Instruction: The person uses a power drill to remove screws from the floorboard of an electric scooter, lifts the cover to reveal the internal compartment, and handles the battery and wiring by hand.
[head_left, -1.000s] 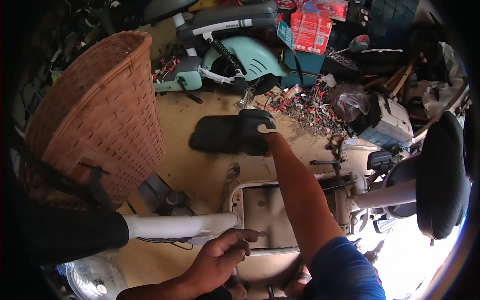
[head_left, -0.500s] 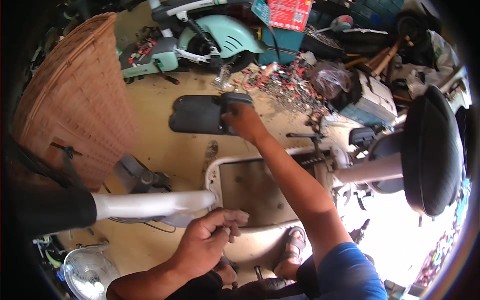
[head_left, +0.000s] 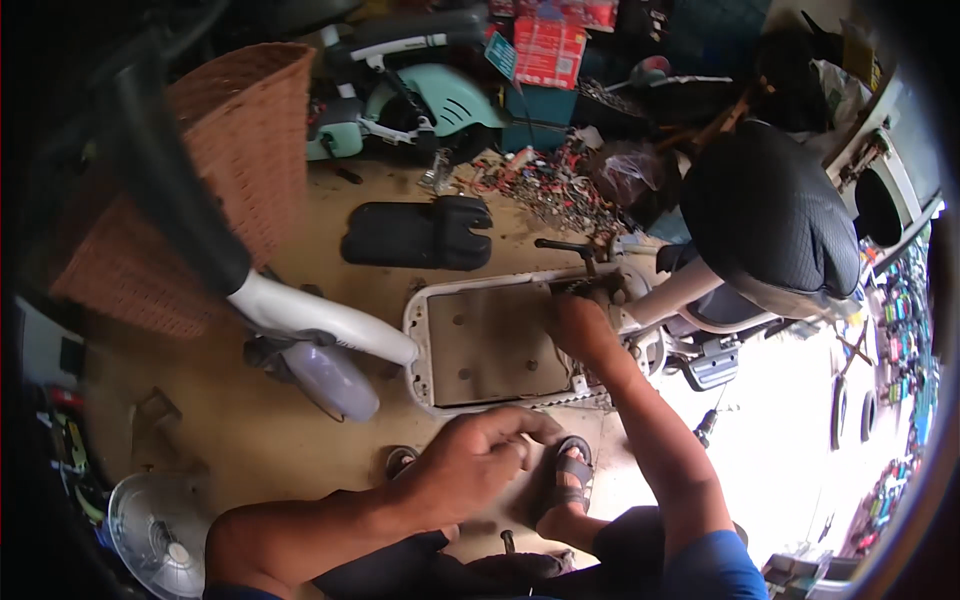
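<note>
Dusty workshop floor (head_left: 250, 440) underfoot; nearest, left hand (head_left: 470, 460) curled loosely, empty, above sandalled foot (head_left: 568, 480); beyond, right hand (head_left: 580, 330) pressed fingers-down on rear edge of scooter footboard (head_left: 490, 345); farther off, black floor mat (head_left: 420, 232), wicker basket (head_left: 220, 180), mint scooter (head_left: 430, 100)

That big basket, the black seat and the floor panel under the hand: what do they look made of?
Basket: woven wicker or rattan, matt brown, weave visible. Seat: black vinyl or leatherette, finely textured, probably. Floor panel, touched by the right hand: dull flat tan sheet in a white, likely plastic, rim.
</note>
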